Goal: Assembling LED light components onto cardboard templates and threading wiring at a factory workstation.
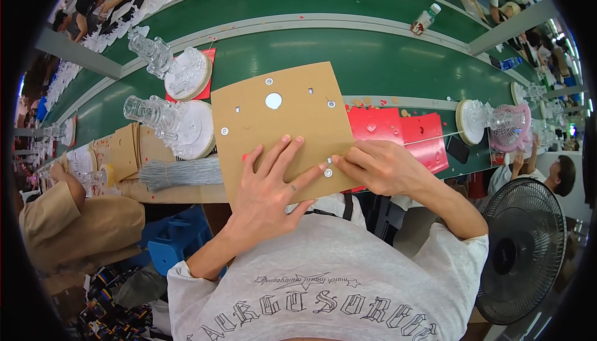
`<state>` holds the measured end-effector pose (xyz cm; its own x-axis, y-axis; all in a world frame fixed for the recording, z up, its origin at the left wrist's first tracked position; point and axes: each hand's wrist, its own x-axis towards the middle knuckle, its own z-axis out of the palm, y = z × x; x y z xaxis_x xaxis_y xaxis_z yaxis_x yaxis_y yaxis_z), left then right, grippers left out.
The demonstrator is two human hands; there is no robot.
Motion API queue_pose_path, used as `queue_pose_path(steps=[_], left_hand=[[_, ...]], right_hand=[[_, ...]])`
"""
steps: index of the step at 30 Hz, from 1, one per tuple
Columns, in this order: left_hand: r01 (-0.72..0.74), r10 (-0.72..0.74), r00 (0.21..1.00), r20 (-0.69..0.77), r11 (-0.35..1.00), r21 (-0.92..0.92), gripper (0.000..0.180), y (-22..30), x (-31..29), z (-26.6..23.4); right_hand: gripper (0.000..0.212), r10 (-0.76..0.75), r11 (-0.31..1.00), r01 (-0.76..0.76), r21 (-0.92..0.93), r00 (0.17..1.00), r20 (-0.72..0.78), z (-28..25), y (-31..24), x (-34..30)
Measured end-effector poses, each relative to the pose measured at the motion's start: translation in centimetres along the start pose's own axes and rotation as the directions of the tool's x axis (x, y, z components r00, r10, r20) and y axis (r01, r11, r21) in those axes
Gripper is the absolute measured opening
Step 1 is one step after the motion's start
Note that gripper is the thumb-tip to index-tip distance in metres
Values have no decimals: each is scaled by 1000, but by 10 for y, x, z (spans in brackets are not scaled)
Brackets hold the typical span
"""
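A square brown cardboard panel [283, 123] stands tilted in front of me, with a round hole, small slots and several metal-ringed holes. My left hand [267, 182] lies flat on its lower part, fingers spread. At the panel's lower right, the fingers of my right hand [379, 167] are pinched together beside a small slot. Whatever they hold, if anything, is too small or hidden to name. A thin pale line [435, 137], a cord or wire, runs from behind my right hand toward a clear ornament with a round white base [472, 122].
A bundle of grey wires [177, 174] lies left of the panel. Clear ornaments on round white bases [189, 128] stand beyond it. Red card sheets [398, 132] and a black phone [458, 149] are at right. A bottle [426, 19] stands farther back. A black fan [519, 251] is beside me.
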<state>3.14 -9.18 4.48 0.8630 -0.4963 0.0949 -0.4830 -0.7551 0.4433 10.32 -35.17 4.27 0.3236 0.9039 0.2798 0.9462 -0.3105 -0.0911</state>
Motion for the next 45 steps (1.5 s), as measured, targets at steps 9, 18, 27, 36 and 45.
queue_pose_path(steps=[9,18,27,36,45], left_hand=[[-8,8,1000,-5,1000,-13,68,-1,1,3],[-32,31,998,-57,999,-23,62,-2,0,6],[-68,68,996,-55,998,3,60,3,3,8],[-84,87,993,-82,996,32,59,2,2,10],[-22,4,990,-144,992,-126,40,4,17,3]], right_hand=[[37,22,992,-17,122,999,-45,-2,8,0],[32,-24,1000,25,11,999,-44,11,2,-3],[28,-22,999,20,-28,999,-40,6,-2,-8],[12,-30,982,9,-189,994,-109,19,-2,-9],[10,-98,962,41,-269,975,-199,30,-3,-6]])
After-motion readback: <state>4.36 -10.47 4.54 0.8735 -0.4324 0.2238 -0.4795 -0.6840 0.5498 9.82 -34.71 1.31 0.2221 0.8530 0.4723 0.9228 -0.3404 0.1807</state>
